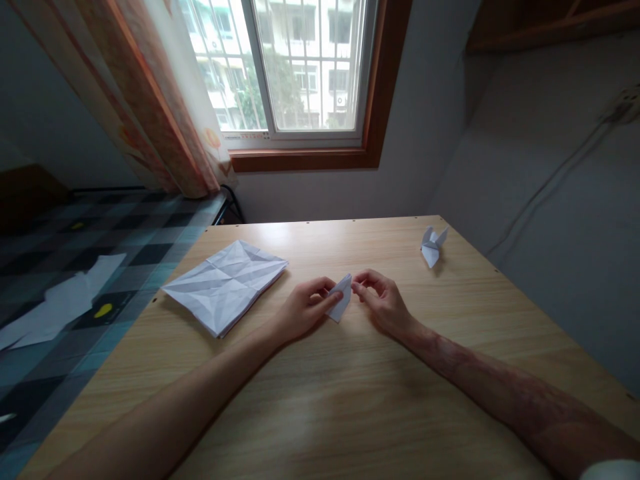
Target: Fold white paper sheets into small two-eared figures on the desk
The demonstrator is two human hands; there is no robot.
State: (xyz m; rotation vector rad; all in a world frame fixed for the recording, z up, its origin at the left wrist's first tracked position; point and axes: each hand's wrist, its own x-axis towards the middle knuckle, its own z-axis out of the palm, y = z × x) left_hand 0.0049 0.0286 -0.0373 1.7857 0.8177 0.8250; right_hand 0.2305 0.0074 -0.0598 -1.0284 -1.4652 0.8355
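Between my hands, just above the wooden table (pixel 310 393), is a small piece of white folded paper (pixel 341 303) with a pointed top. My left hand (pixel 303 308) pinches it from the left, thumb on the near face and fingers behind. At its right edge, the bent thumb and fingertips of my right hand (pixel 383 299) are pinched together against the paper. To the left lies a stack of creased white paper sheets (pixel 227 280), the top one marked with crossing folds. A finished-looking white origami figure (pixel 432 248) with two upright points stands at the far right.
A bed with a checkered cover (pixel 150 233) adjoins the table's left side, with loose white paper pieces (pixel 65 303) on it. Behind the table are a wall, a barred window (pixel 310 67) and an orange curtain (pixel 150 100). A cable (pixel 545 187) runs down the right wall.
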